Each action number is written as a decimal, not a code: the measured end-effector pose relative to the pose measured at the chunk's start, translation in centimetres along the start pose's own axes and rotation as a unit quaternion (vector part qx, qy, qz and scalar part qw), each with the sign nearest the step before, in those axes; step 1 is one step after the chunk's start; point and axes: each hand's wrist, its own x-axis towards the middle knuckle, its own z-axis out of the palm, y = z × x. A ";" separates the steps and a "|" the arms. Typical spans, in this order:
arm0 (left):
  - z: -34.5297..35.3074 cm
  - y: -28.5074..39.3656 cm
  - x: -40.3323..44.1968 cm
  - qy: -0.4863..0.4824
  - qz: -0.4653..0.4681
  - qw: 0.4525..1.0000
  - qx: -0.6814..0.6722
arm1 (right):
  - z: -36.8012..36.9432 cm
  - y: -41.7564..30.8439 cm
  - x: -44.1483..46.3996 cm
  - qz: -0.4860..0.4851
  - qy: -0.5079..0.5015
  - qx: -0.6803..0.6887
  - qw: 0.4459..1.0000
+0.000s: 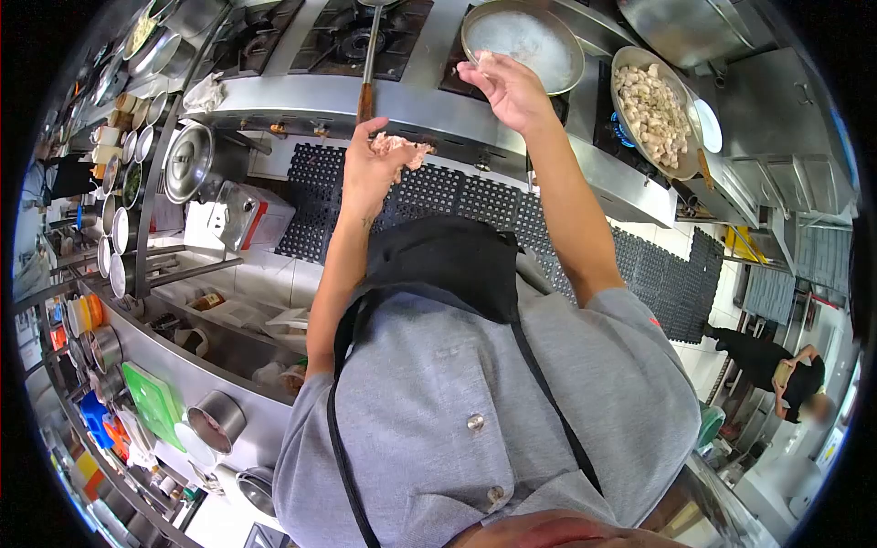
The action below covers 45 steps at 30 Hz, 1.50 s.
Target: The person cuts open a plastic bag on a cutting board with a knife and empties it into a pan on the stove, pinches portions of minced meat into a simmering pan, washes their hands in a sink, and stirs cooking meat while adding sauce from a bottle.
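Note:
My left hand [368, 175] is closed around a ragged clump of pale pink raw meat [400, 150], held in front of the stove edge. Up by the near rim of a wide pan [523, 46], my right hand [512, 94] has its fingers bent together. A small pale piece of meat [488, 60] shows at the right fingertips. Whitish, shiny liquid covers the bottom of that pan. Farther right, a second pan [652, 123] full of browned, chopped pieces sits over a blue flame.
A long handle [366, 99] juts past the stove front near my left hand. The burner grate [361, 41] is left of the wide pan. Behind me runs a steel counter with a green cutting board [152, 402] and pots. Another person [772, 370] stands far right.

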 end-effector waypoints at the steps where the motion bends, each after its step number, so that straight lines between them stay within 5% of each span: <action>1: 0.0 -0.1 0.0 -0.003 0.000 1.000 0.000 | -0.5 -0.3 0.1 -0.002 0.002 0.000 1.000; 7: 0.3 0.2 0.0 -0.005 -0.013 1.000 0.000 | -5.5 -2.6 2.2 0.117 -0.073 0.118 0.983; 9: 0.3 0.0 0.0 -0.007 -0.006 1.000 -0.008 | -6.6 -2.9 3.8 0.038 0.052 -0.033 0.997; 13: 0.3 0.1 -0.1 -0.013 0.005 1.000 -0.016 | -8.0 -4.1 6.5 -0.001 0.093 -0.185 0.978; 15: 0.3 0.3 -0.1 -0.016 -0.007 1.000 -0.005 | -7.3 -4.7 7.0 -0.111 0.168 -0.373 0.906; 17: 0.7 0.4 -0.2 -0.008 0.004 1.000 -0.027 | -8.4 -4.5 8.1 -0.116 0.182 -0.430 0.877; 19: 0.5 0.1 -0.2 -0.015 -0.002 0.999 -0.028 | -7.3 -4.6 7.5 -0.246 0.102 -0.790 0.553; 21: 0.4 -0.9 0.1 -0.025 0.063 0.997 0.032 | -2.7 -3.1 3.9 -0.179 -0.037 -0.719 0.671; 23: 0.8 -0.9 0.2 -0.037 0.082 0.992 0.090 | 2.3 -1.0 0.2 -0.153 -0.237 -0.621 0.731; 25: 1.5 -0.1 0.1 -0.052 0.101 0.982 0.150 | 5.4 0.9 -2.3 -0.135 -0.348 -0.591 0.715; 27: 2.5 1.3 -0.5 -0.087 0.080 0.988 0.095 | 7.2 1.3 -3.0 -0.099 -0.413 -0.654 0.627; 32: 1.7 -0.3 0.4 -0.076 0.061 0.992 -0.084 | 5.9 1.5 -2.2 -0.159 -0.369 -0.624 0.670; 35: 1.0 -0.4 0.6 -0.119 -0.057 0.990 -0.050 | 4.9 1.5 -1.6 -0.015 -0.252 -0.482 0.839; 37: 1.9 0.0 0.6 -0.072 -0.062 0.933 -0.347 | 4.4 1.6 -1.4 0.009 -0.248 -0.349 0.904; 41: 1.5 0.7 0.6 -0.124 -0.127 0.884 -0.433 | 4.1 2.3 -1.2 -0.028 -0.239 -0.373 0.896; 45: 1.3 -0.7 2.3 -0.107 -0.077 0.919 -0.372 | 4.7 2.1 -1.9 -0.114 -0.226 -0.544 0.800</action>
